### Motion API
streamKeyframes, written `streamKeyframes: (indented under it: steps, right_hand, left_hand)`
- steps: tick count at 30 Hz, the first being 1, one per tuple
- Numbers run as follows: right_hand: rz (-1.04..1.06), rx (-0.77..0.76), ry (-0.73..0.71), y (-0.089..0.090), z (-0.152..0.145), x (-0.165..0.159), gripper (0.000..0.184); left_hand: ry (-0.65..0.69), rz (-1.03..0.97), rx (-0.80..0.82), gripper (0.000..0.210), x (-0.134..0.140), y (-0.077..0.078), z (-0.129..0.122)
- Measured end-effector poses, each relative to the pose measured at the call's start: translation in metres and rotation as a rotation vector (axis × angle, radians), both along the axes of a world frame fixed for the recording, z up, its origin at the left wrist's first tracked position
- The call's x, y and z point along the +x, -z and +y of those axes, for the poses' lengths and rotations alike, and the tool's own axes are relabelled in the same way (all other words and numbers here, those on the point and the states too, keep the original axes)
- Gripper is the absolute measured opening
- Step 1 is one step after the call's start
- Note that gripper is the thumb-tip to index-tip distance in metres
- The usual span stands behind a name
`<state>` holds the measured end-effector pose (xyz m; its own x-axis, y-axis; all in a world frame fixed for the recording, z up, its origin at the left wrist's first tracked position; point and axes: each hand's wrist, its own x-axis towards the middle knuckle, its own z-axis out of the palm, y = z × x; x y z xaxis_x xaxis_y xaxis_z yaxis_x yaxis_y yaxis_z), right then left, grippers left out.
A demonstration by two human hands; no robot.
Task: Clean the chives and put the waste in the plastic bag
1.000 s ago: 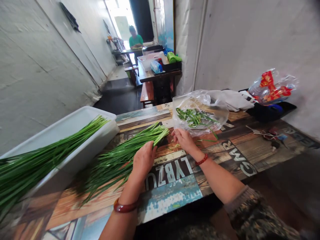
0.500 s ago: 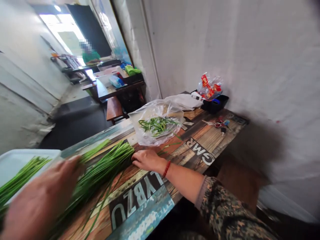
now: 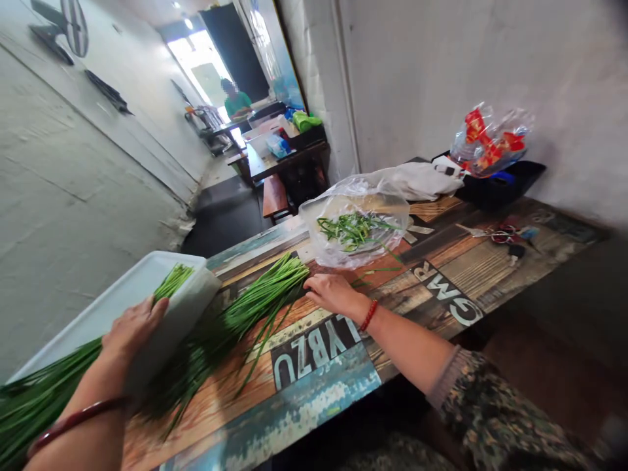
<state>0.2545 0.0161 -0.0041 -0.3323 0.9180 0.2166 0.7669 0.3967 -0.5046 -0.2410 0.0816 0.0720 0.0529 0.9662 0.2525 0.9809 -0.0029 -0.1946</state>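
My left hand (image 3: 135, 324) is closed over a bunch of garlic chives (image 3: 174, 280) in the white plastic tray (image 3: 176, 258), with the pale cut ends poking past my fingers. The long dark leaves (image 3: 44, 399) trail over the tray's near side. On the wood-patterned table lies a bigger pile of garlic chives (image 3: 267, 291). At its cut ends rests my right hand (image 3: 331, 292), its fingers loosely bent and touching or almost touching the stems; no object shows in it. Beyond it, a clear plastic bag (image 3: 324, 252) carries chive scraps (image 3: 350, 230).
Scissors (image 3: 490, 231) lie toward the table's right end, near a black bin (image 3: 510, 186) topped with red-and-clear packaging (image 3: 490, 144). A white cloth (image 3: 409, 180) is behind the bag. Far back, a person in green (image 3: 238, 103) is at another table.
My left hand has carried a bunch of chives leftward from beside the pile into the tray. My right hand has stayed by the cut ends. The camera view has turned left.
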Motion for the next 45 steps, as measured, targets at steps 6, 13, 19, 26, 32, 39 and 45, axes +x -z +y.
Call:
streamKeyframes:
  steps: [6,13,19,26,32,39,45]
  right_hand:
    - [-0.009,-0.004,-0.002,0.002,-0.001,0.0,0.019]
    - [0.13,0.039,-0.003,0.007,0.004,0.002,0.019]
    - [0.31,0.126,0.084,0.009,0.011,0.005,0.021]
    - [0.202,0.163,-0.007,0.017,0.011,0.004,0.035]
    - [0.196,0.137,0.02,0.018,0.013,0.007,0.015]
    - [0.509,0.151,0.018,0.015,0.014,0.009,0.01]
    - [0.512,0.166,-0.077,0.0,0.001,-0.001,0.014]
  left_hand:
    - [0.089,0.126,0.11,0.062,0.137,-0.038,0.04]
    - [0.488,-0.035,-0.036,0.048,0.241,0.021,0.004]
    - [0.539,-0.204,0.042,0.04,0.283,0.066,-0.029]
    - [0.517,-0.275,0.08,0.019,0.301,0.071,-0.053]
    - [0.536,-0.495,0.118,0.018,0.29,0.072,-0.057]
    - [0.514,-0.641,0.143,0.018,0.282,0.065,-0.065]
    - [0.604,-0.69,-0.06,0.025,0.293,0.058,-0.077]
